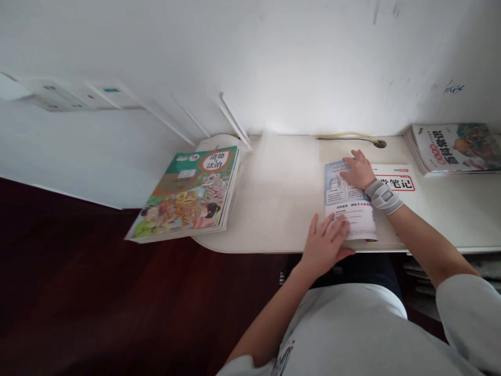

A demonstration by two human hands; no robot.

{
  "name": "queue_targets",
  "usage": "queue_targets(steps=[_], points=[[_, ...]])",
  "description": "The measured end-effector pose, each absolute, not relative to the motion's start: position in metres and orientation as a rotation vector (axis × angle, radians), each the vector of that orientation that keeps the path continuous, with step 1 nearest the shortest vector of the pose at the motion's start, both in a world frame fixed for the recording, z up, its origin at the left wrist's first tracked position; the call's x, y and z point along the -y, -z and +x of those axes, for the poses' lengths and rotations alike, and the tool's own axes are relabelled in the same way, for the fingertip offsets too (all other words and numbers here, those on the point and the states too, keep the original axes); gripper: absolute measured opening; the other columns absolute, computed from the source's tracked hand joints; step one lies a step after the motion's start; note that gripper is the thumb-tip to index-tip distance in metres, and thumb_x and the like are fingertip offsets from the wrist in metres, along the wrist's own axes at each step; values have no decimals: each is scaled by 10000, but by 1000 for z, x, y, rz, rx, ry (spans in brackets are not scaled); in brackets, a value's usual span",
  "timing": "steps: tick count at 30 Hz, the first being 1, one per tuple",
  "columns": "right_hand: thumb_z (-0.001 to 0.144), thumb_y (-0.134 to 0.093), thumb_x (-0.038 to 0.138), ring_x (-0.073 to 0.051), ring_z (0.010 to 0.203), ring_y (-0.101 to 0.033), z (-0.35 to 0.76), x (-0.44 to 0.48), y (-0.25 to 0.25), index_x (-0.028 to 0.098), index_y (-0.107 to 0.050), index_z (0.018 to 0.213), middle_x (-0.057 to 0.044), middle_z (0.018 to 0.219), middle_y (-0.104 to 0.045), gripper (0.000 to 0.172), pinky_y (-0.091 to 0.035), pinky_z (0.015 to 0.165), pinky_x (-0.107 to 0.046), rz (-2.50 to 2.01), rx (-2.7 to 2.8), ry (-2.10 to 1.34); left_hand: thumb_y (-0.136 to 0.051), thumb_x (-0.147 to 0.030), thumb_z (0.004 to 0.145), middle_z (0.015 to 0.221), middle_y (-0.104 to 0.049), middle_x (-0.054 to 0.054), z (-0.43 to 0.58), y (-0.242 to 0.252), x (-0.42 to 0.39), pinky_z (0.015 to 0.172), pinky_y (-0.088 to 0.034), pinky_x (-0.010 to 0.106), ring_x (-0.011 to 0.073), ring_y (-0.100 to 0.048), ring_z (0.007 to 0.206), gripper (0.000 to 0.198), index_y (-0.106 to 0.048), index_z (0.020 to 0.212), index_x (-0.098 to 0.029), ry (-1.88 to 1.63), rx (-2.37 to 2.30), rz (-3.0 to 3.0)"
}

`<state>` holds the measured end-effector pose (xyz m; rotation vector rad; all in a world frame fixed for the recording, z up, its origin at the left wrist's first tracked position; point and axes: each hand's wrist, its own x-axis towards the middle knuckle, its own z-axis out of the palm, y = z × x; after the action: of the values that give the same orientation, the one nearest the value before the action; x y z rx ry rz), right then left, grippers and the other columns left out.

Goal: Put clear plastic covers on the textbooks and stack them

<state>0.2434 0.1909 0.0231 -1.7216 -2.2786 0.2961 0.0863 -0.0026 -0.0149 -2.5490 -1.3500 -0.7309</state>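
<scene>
Fingers (337, 225) of the left hand (324, 244) lie spread and flat on the near end of a blue-and-white booklet (346, 203). The grip is apart and closed on nothing. The right hand (359, 171), with a grey wristband (384, 197) behind it, rests the same way on the far end, palm down and its grip likewise apart. With a hand at each end, the booklet seems pinned flat so it cannot slide or curl.

The booklet lies partly on a white book (396, 180) with a red-framed title, which shows beyond its right side. Its near edge sits almost at the front edge of the counter (282, 209).

Left of the hands the counter is bare as far as a stack of books (188, 193) with a green cover, which overhangs the rounded corner above the dark floor (78, 292). Another stack (454, 146) sits well apart at the far right, close to the wall. A yellow cable (348, 136) runs along the back edge.
</scene>
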Motion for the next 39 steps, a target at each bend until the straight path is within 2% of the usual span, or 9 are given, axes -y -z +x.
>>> queue_targets(steps=[3, 5, 7, 13, 19, 25, 31, 35, 39], points=[[765, -560, 372, -325, 1372, -146, 244, -191, -22, 180, -504, 1268, -126, 1460, -288, 541, -190, 1072, -533, -1736, 2279, -282, -527, -263, 864, 1167, -637, 72, 103, 16, 9, 999, -367, 398, 190, -562, 1082, 287, -580, 1141, -211, 897, 1267, -2470], [761, -554, 365, -317, 1370, -161, 247, -193, -21, 178, -498, 1277, -128, 1456, -298, 552, -200, 1076, -515, -1705, 2242, -339, -535, -177, 849, 1091, -671, 53, 108, 19, 10, 919, -426, 344, 163, -598, 982, 260, -600, 1098, -216, 976, 1271, -2415], [752, -549, 359, -302, 1369, -178, 255, -198, -18, 161, -487, 1290, -140, 1448, -304, 577, -205, 1085, -483, -1643, 2184, -434, -535, -158, 846, 1061, -679, 56, 109, 25, 11, 878, -450, 326, 161, -604, 952, 256, -605, 1088, -204, 1000, 1270, -2413], [706, -548, 412, -286, 1328, -282, 280, -210, -4, 172, -454, 1312, -135, 1450, -274, 659, -227, 1079, -461, -1499, 2068, -671, -507, -136, 855, 1075, -668, 75, 113, 37, 15, 883, -460, 320, 166, -591, 993, 267, -603, 1099, -187, 958, 1338, -2471], [658, -550, 308, -282, 1255, -373, 270, -210, 5, 137, -544, 1223, -149, 1302, -418, 590, -275, 1066, -438, -1563, 2079, -516, -552, -132, 825, 1000, -693, 61, 102, 37, 17, 836, -452, 334, 176, -599, 931, 220, -634, 1020, -194, 1003, 1361, -2368], [733, -502, 367, -268, 1285, -346, 268, -209, 6, 145, -497, 1272, -134, 1398, -327, 583, -284, 1065, -418, -1480, 2081, -590, -534, -155, 838, 1077, -670, 64, 110, 31, 20, 856, -423, 339, 173, -585, 963, 285, -603, 1107, -222, 947, 1413, -2385], [734, -527, 376, -271, 1297, -324, 271, -210, 7, 145, -552, 1224, -137, 1370, -378, 542, -246, 1083, -446, -1488, 2192, -520, -554, -182, 843, 1029, -687, 30, 119, 26, 15, 865, -411, 328, 163, -574, 974, 217, -620, 1046, -220, 1012, 1288, -2401], [734, -537, 360, -281, 1363, -210, 268, -205, 4, 146, -482, 1302, -126, 1464, -277, 610, -217, 1092, -464, -1451, 2231, -577, -558, -158, 839, 990, -697, 20, 111, 29, 15, 867, -402, 330, 160, -581, 945, 180, -634, 992, -212, 1006, 1289, -2418], [700, -570, 348, -311, 1390, -97, 265, -203, 4, 154, -489, 1301, -119, 1488, -253, 636, -161, 1094, -522, -1487, 2273, -568, -558, -136, 831, 974, -701, 20, 103, 30, 17, 867, -396, 333, 164, -582, 943, 188, -638, 982, -214, 1021, 1328, -2394]])
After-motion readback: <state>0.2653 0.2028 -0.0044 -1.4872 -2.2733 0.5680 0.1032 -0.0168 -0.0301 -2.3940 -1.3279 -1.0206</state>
